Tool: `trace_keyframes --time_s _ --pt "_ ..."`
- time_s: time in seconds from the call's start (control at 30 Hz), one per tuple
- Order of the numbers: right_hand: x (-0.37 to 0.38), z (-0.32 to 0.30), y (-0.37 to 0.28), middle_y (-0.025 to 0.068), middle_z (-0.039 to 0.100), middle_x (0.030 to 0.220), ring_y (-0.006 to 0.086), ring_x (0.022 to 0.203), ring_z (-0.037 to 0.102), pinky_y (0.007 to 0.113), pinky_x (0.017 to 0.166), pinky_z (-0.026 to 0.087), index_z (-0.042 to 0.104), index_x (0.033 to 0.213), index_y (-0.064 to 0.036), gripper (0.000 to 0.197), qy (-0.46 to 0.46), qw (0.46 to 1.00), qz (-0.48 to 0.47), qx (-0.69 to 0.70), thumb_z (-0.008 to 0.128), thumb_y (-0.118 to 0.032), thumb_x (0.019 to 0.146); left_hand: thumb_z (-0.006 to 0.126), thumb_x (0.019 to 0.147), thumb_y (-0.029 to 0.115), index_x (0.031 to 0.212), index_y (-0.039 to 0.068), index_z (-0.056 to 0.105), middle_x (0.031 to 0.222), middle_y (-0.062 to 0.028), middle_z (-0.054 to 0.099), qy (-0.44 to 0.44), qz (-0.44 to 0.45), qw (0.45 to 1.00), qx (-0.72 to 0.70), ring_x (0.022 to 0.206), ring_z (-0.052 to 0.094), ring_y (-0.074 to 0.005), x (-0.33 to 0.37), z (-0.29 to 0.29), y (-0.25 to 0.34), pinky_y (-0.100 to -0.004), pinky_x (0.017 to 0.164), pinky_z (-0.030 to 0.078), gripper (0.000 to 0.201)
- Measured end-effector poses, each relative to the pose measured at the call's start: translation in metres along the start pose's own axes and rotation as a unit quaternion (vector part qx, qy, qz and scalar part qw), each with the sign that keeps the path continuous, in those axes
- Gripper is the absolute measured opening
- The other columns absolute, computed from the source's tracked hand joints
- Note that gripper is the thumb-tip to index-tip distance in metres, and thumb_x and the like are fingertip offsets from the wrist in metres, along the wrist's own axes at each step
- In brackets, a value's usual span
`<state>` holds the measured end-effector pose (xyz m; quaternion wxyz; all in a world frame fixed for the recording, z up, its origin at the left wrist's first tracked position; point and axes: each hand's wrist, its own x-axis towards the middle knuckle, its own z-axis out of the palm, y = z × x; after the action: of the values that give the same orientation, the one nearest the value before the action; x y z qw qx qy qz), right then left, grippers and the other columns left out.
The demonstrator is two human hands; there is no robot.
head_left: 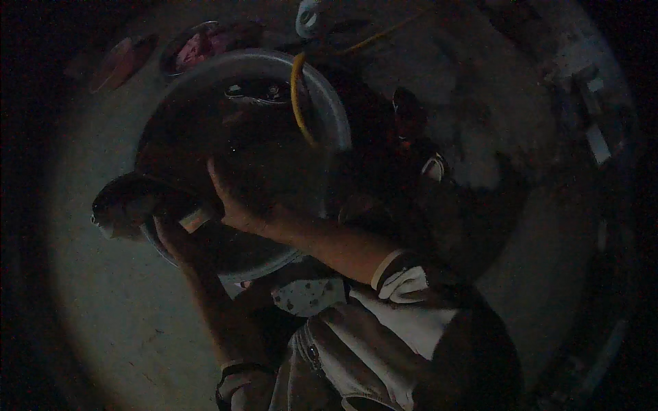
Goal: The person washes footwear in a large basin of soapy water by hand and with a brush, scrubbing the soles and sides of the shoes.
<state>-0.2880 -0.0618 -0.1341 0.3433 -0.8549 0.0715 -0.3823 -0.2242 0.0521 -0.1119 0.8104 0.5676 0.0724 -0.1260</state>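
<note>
The scene is very dark. A dark, rounded, glossy object [137, 195] with a pale patch low on its left side is held over the left rim of a large round basin [340, 116]. My left hand [173, 241] grips its underside, thumb showing. At its right end is my right hand [236, 205], thumb up and the other fingers mostly hidden. A small pale block-like piece [197, 220] shows between the hands; whether either hand holds it is unclear. Dark contents fill the basin, with a shiny item or reflection [257, 91] near its far side.
A yellow hose [298, 96] runs over the basin's far right rim. Beyond the basin are a bowl [164, 63] with pinkish contents, a reddish dish [123, 65] and a whitish container [308, 19]. Dim dark objects [409, 113] stand on the floor to the right.
</note>
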Motion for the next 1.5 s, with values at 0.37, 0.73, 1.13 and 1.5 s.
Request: trace_keyframes --time_s 0.37,0.73,1.13,1.5 --pt "0.045 -0.001 -0.005 0.0214 0.046 0.110 0.0333 0.098 0.049 0.037 0.081 0.040 0.033 0.115 0.0010 0.068 0.090 0.970 0.221 0.044 0.066 -0.007 0.057 0.035 0.086 0.034 0.119 0.003 0.036 0.126 -0.0116 0.034 -0.066 0.470 0.577 0.665 0.117 0.031 -0.0256 0.060 -0.036 -0.021 -0.0435 0.096 0.028 0.046" --pt "0.067 -0.104 0.093 0.0068 0.057 0.073 0.0209 0.064 0.055 0.030 0.056 0.045 0.057 0.089 -0.0044 0.030 0.179 0.746 0.403 0.499 0.062 -0.018 0.062 0.035 0.087 0.032 0.119 0.003 0.037 0.124 -0.0105 0.036 -0.200 -0.012 0.979 -0.028 0.114 0.034 -0.0233 0.060 -0.015 -0.018 -0.0407 0.095 0.029 0.043" --pt "-0.208 -0.281 0.249 0.0025 0.049 0.064 0.0138 0.053 0.046 0.027 0.046 0.037 0.053 0.099 -0.0082 0.030 0.292 0.541 0.719 0.324 0.054 -0.026 0.074 0.034 0.087 0.029 0.118 0.003 0.038 0.122 -0.0093 0.039 -0.196 -0.253 0.930 -0.180 0.110 0.038 -0.0208 0.100 -0.059 -0.034 -0.0377 0.093 0.031 0.040" --pt "-0.304 -0.272 0.215 0.0016 0.050 0.069 0.0128 0.056 0.046 0.026 0.047 0.038 0.050 0.101 -0.0087 0.034 0.269 0.535 0.777 0.196 0.056 -0.028 0.074 0.034 0.088 0.027 0.113 0.003 0.042 0.116 -0.0084 0.044 -0.068 -0.327 0.935 -0.121 0.107 0.042 -0.0205 0.106 -0.043 -0.007 -0.0368 0.090 0.034 0.036"
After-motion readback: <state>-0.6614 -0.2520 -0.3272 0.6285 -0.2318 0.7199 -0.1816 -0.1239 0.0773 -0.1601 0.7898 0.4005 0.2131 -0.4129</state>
